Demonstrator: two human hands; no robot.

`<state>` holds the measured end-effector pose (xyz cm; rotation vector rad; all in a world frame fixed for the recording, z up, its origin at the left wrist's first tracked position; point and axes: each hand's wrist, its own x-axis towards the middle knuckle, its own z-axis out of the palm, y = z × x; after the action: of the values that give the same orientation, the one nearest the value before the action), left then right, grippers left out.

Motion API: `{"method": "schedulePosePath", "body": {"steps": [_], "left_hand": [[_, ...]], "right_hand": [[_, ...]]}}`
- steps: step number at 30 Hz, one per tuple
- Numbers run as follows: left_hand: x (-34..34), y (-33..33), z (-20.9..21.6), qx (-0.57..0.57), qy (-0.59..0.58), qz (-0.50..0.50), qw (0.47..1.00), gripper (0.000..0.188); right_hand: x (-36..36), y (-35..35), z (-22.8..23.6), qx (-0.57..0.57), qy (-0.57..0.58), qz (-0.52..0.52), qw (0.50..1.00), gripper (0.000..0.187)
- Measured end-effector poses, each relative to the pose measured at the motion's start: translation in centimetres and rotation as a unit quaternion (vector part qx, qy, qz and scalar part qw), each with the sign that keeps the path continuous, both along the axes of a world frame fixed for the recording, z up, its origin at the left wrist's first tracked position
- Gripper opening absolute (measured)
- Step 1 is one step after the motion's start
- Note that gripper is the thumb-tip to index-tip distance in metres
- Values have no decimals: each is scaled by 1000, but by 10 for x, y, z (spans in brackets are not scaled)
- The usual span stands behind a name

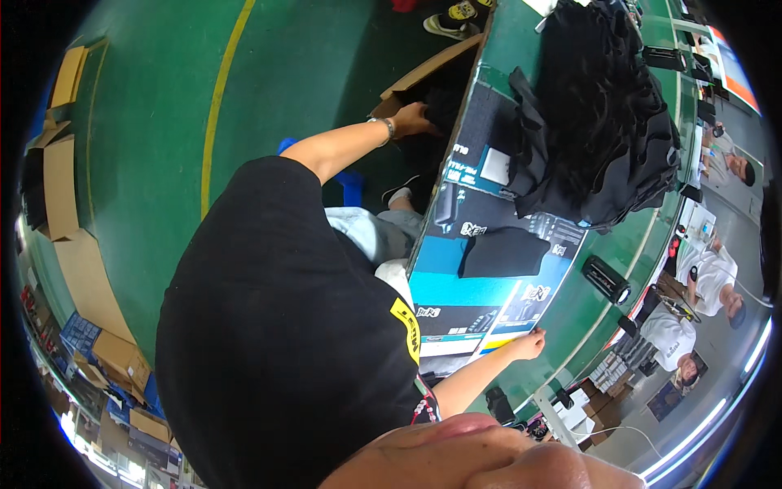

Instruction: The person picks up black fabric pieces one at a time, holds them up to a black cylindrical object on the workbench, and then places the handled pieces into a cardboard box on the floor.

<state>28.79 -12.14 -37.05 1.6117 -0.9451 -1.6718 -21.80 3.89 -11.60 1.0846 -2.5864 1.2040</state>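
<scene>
My left hand [411,120], with a band on its wrist, reaches into an open cardboard box [430,67] beside the table. Its fingers curl against black fabric [444,110] in the box; the fingertips are partly hidden. My right hand [529,344] rests closed at the edge of printed cardboard sheets [464,289] on the green tabletop, and nothing shows in it. Between the hands, one flat black fabric piece [505,252] lies on the cardboard. A large heap of black fabric pieces [599,122] sits beyond it.
A black cylindrical object [606,279] lies on the green table [582,334] beyond the cardboard. A blue stool [352,186] shows beside my body. Co-workers in white shirts [669,336] are at the far side. Cartons [118,359] stand across the green floor [155,122].
</scene>
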Motion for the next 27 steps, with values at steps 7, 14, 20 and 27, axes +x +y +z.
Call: {"method": "schedulePosePath", "body": {"steps": [7, 14, 20, 27], "left_hand": [[-14, -63, -30, -220, -291, 24, 931, 59], [66, -64, -86, -29, -323, 81, 942, 59], [70, -46, -112, 65, -337, 84, 935, 59], [77, -25, -137, 114, -341, 95, 928, 58]], "right_hand": [[5, 16, -1, -5, 19, -23, 1000, 25], [11, -10, -2, 16, 18, -25, 999, 27], [12, -9, 7, 37, 28, -60, 997, 25], [6, -7, 6, 32, 34, -62, 997, 24]]}}
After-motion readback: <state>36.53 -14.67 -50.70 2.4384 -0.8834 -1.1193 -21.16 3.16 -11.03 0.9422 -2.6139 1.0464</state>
